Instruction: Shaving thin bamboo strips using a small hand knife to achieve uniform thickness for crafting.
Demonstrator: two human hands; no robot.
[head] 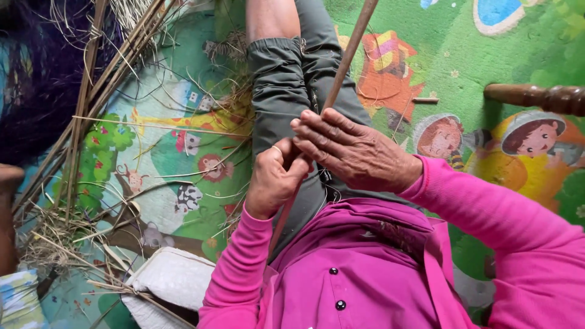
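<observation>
Long brown cane (pixel 349 56) running between both hands, left hand (pixel 275 178) clenched around it, right hand (pixel 353 151) laid over it, above lap.

Soft even daylight; faint shadows; sharp focus

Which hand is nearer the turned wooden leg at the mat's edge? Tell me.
Right. The right hand lies over the cane on the lap, toward the wooden leg; the left hand sits farther away.

No packages, labels, signs or screens show anywhere in the view.
</observation>
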